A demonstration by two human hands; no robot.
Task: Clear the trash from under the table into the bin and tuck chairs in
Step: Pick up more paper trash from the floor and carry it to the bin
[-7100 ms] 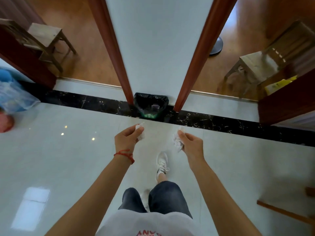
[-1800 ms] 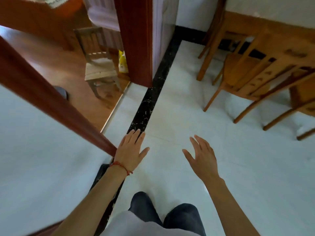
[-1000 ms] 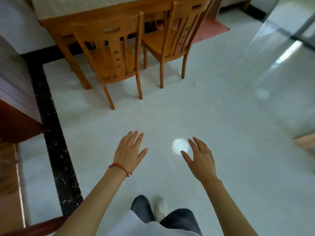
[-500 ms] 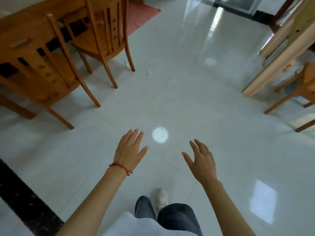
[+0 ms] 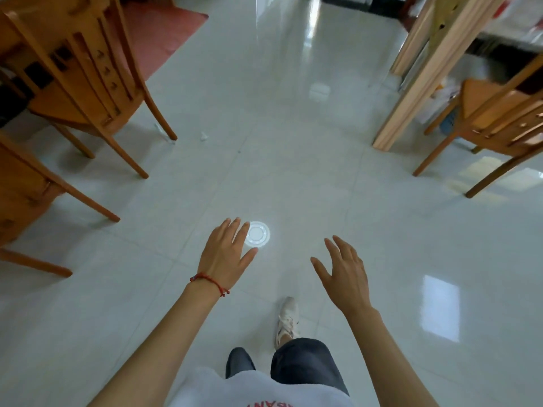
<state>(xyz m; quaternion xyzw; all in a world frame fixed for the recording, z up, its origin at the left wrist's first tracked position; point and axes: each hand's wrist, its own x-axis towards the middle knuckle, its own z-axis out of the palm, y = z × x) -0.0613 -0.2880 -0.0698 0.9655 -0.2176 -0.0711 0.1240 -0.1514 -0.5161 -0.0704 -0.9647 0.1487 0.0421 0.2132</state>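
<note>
Both hands are held out over the floor with the fingers straight and spread, grasping nothing. The left hand (image 5: 224, 255), with a red string (image 5: 210, 281) on the wrist, covers part of a round light reflection (image 5: 257, 234) on the tiles; the right hand (image 5: 343, 274) is beside it, apart.

One small white scrap of trash (image 5: 204, 136) lies on the floor at the upper left, near the leg of a wooden chair (image 5: 88, 80). A thin pale strip beside that leg is too small to identify.

Three chairs show: two at the left, the lower chair (image 5: 26, 198) cut off by the frame edge, and one at the right (image 5: 499, 113), also cut off. A pale wooden post (image 5: 417, 74) stands at the upper right. Between left and right chairs the glossy floor (image 5: 293, 160) is open.
</note>
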